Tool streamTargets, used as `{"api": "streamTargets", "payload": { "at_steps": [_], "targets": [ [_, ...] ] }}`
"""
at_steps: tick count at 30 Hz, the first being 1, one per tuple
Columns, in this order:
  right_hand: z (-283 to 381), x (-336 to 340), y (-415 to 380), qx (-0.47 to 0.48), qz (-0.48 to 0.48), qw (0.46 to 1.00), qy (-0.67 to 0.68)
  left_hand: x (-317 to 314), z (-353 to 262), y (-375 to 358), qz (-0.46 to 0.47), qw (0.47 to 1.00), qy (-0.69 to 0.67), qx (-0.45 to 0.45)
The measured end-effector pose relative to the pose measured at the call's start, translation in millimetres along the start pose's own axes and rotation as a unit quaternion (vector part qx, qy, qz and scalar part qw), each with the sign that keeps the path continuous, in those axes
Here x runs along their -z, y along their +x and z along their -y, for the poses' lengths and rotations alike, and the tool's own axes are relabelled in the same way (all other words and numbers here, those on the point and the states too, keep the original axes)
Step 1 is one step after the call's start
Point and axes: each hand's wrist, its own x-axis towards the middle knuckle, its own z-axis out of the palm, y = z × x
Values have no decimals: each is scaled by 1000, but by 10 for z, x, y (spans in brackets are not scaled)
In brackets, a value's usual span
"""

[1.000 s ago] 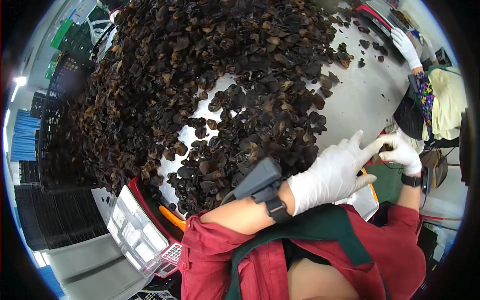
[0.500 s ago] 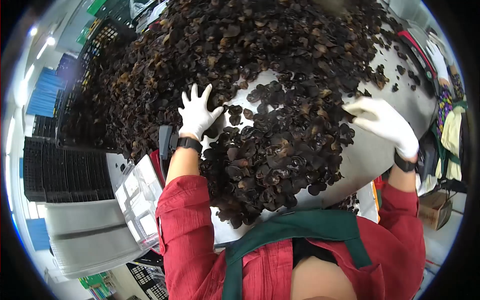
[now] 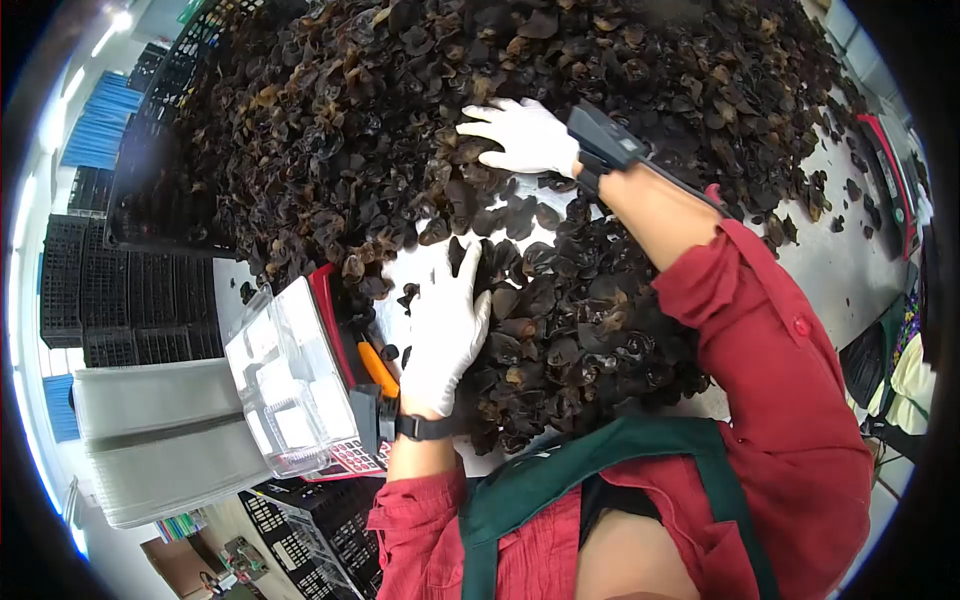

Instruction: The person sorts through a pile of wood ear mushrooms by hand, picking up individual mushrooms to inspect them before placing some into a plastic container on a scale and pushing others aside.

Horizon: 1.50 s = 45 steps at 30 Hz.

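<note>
Dark brown, curled wood ear mushrooms lie in a large heap (image 3: 350,130) across the far side of a pale table. A smaller pile of wood ears (image 3: 570,330) sits close to my body. My right hand (image 3: 522,137), in a white glove, rests palm down on the near edge of the large heap, its fingers spread toward the left. My left hand (image 3: 445,325), gloved too, lies stretched out along the left side of the smaller pile, fingertips by a few loose pieces. Neither hand has closed around anything.
Left of my left arm stands a red scale (image 3: 325,310) with a clear plastic box (image 3: 290,390) at it. Black crates (image 3: 110,290) and a stack of clear trays (image 3: 160,430) are farther left. Another red-edged device (image 3: 885,180) stands at the far right.
My right hand has swung from the table's right side up and left onto the large heap. My left hand has come back toward my body, beside the smaller pile. The view has shifted.
</note>
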Motion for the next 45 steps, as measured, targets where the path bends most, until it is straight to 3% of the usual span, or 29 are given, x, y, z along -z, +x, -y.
{"api": "streamTargets", "payload": {
  "at_steps": [5,7,11,13,15,17,19,21,22,25,29,33,35,36,37,39,40,42,43,44,45],
  "targets": [
    [-51,204,-559,65,61,995,36,157,-70,-80,-15,1000,2,-12],
    [-69,262,-860,65,62,993,73,280,-129,-13,-17,997,74,17],
    [-9,640,-1254,46,82,992,87,239,48,493,-199,974,108,-22],
    [15,771,-1371,52,77,992,82,250,122,880,-182,979,86,22],
    [91,877,-1488,49,72,993,81,22,304,1228,-241,964,111,27],
    [105,971,-1608,63,130,986,82,-135,419,1360,-225,966,115,50],
    [106,1123,-1639,70,119,988,74,-220,524,1407,-226,971,61,43],
    [114,1337,-1573,5,198,963,184,-191,544,1338,-236,970,-41,32],
    [54,1286,-1516,50,128,965,222,-172,549,1266,-222,973,-54,27],
    [-21,1234,-1221,-3,85,977,194,-91,448,1059,-191,978,-73,48],
    [6,801,-735,46,-8,973,226,108,255,824,-247,956,-148,65],
    [158,271,-583,60,16,995,81,296,332,767,-238,858,-446,85],
    [64,265,-574,54,0,992,110,444,369,734,-228,796,-550,103],
    [-15,383,-579,62,68,981,174,350,605,803,-228,710,-659,98],
    [-72,480,-616,68,135,960,235,380,655,790,-205,664,-716,66],
    [-128,646,-758,3,196,950,242,444,691,778,-170,567,-801,93],
    [-170,716,-845,-16,200,944,261,454,682,791,-168,565,-803,92],
    [-228,864,-1014,-38,206,938,277,445,637,826,-119,501,-850,114],
    [-238,958,-1095,-85,200,899,381,435,592,851,-116,498,-852,113],
    [-260,1020,-1160,-130,189,848,478,421,526,882,-107,533,-831,117],
    [-294,1033,-1212,-135,187,849,475,396,453,920,-98,568,-808,121]
  ]
}}
